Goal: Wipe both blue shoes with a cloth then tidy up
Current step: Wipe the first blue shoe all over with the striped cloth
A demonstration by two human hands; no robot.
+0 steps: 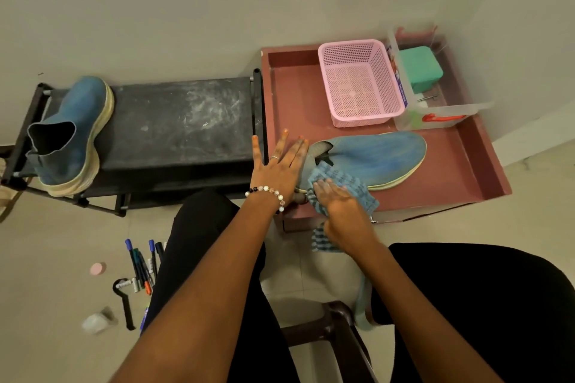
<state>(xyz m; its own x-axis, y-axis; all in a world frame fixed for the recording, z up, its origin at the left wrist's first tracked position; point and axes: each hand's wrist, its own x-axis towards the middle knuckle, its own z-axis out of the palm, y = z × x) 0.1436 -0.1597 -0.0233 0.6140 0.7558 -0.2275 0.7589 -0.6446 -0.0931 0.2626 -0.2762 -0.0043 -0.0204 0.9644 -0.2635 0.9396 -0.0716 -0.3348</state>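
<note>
Shoes first: one blue shoe (370, 158) lies on its side in the red tray (298, 96), toe toward 3 o'clock, and my right hand (345, 211) presses a striped blue cloth (342, 186) flat against its heel end, fingers closed over the fabric. My left hand (280, 168) rests at 9 o'clock of that shoe, fingers spread wide, touching the heel, grasping nothing. The other blue shoe (74, 134) stands on the black bench (180, 121), far off at 9 o'clock. At 12 o'clock in the tray sits a pink basket (357, 81).
</note>
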